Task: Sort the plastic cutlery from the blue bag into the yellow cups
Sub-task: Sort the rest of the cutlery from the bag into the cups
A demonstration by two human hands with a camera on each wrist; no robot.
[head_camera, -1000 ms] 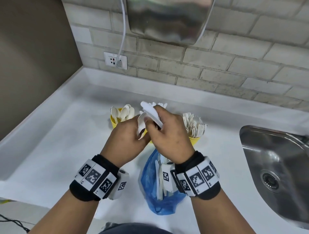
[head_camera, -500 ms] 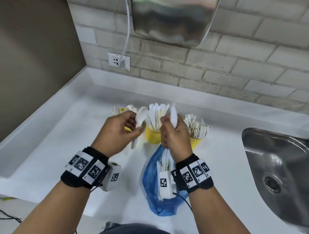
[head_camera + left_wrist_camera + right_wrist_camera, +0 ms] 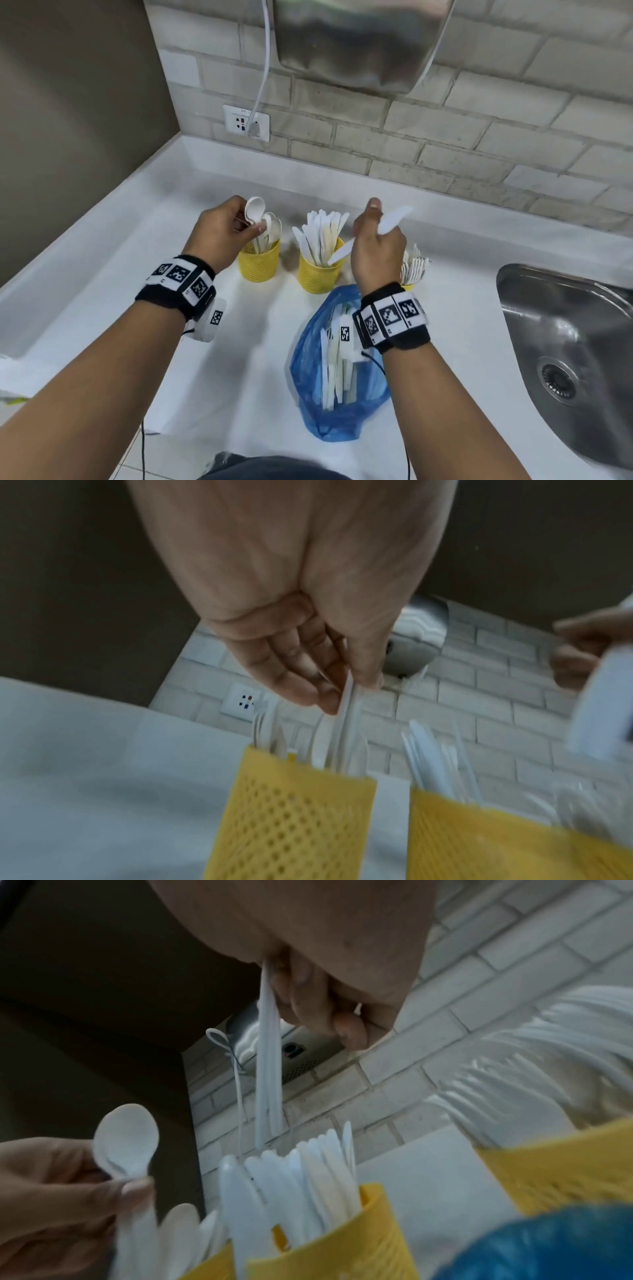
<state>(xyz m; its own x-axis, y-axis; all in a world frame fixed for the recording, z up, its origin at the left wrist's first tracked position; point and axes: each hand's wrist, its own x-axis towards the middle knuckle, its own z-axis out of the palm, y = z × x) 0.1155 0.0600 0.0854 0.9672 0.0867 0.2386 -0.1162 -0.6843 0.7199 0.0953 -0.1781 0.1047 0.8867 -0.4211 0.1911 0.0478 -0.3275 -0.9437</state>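
Cutlery sorting, mid-go: my left hand pinches a white spoon by the neck, thumb and fingers curled round it, bowl up, right over the left yellow cup, which has other spoons in it. My right hand is wrapped round a white knife, serrated tip poking to the upper right of the frame, handle end slanting down over the rim of the middle cup, which is full of knives. A third cup with forks sits mostly hidden behind my right wrist. Blue bag lies on the white counter at lower centre, just in front of the cups, with more white pieces inside. Steel sink is off at the right edge.
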